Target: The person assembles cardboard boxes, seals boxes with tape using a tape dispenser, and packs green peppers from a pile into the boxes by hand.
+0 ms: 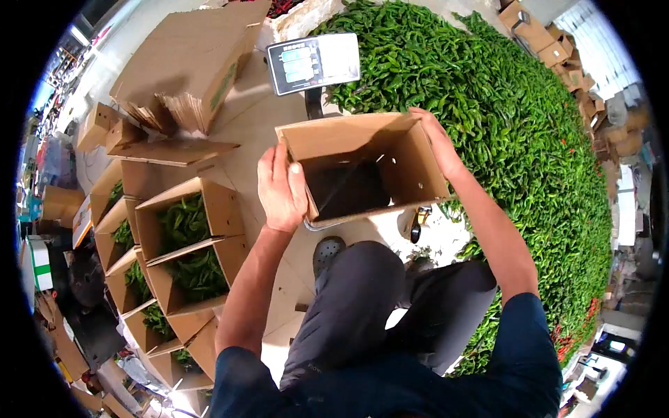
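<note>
An open cardboard box (348, 145) is held upright between my two hands, with its dark inside facing up. My left hand (282, 188) grips the box's left wall, thumb and fingers at the rim. On the opposite side, my right hand (437, 143) holds the right wall near the far corner. Just behind the box stands a digital scale's display (313, 63) on a short post. A silvery edge under the box may be the scale's platform, mostly hidden.
A large heap of green chili peppers (516, 139) spreads along the right. Several open boxes (226, 209) of green peppers stand at the left. Flattened cardboard (181, 63) is stacked behind them. A black and yellow object (417, 226) lies by my knees.
</note>
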A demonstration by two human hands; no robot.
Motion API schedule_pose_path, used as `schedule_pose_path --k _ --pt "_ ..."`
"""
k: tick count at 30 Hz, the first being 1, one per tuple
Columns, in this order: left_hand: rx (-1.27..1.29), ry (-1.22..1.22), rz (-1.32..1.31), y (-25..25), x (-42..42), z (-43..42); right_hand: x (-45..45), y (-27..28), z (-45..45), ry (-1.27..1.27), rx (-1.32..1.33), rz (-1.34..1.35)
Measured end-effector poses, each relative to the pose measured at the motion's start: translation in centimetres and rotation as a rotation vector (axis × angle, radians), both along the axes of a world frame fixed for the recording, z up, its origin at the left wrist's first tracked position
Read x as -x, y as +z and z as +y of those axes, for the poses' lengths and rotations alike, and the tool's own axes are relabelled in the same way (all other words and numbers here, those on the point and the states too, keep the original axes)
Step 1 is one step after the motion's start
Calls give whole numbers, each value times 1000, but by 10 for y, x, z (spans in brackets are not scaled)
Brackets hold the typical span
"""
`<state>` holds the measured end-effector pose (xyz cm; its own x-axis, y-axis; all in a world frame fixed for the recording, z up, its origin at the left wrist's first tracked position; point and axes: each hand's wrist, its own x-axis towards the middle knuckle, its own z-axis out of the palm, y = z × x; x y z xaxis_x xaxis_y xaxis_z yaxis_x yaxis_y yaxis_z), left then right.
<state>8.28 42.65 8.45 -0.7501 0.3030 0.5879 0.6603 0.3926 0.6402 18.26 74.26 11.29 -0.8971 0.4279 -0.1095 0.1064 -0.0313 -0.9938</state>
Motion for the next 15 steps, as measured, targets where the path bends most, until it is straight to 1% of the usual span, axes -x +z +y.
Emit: schedule_pose_path --k 1,4,5,6,7,8,9,10,12,13,15 --pt "65 -103 63 0 3 -3 -4 -5 6 -16 206 -26" --pt "188 -395 220 1 16 -6 -7 -41 1 -6 -340 93" --pt "282 -466 214 3 21 -4 -8 -47 -3 -27 -594 31" --pt "372 -530 175 -10 20 1 -7 -51 -8 -47 -845 -32" --pt "464 -593 136 -26 14 9 -2 -45 -10 -42 -868 -66" --pt "555 -653 99 -38 10 15 -2 -49 -8 15 -872 -131" --pt "683 -522 228 -6 8 20 -3 -54 1 100 -876 -172" --pt "672 -454 351 1 11 21 -9 -54 5 177 -871 -225" --pt "636 -301 593 6 21 25 -22 -53 2 168 -871 -342" --pt "631 -232 573 9 22 26 -24 -50 1 169 -876 -396" --pt "654 -228 447 16 20 25 -24 -47 3 206 -774 -300"
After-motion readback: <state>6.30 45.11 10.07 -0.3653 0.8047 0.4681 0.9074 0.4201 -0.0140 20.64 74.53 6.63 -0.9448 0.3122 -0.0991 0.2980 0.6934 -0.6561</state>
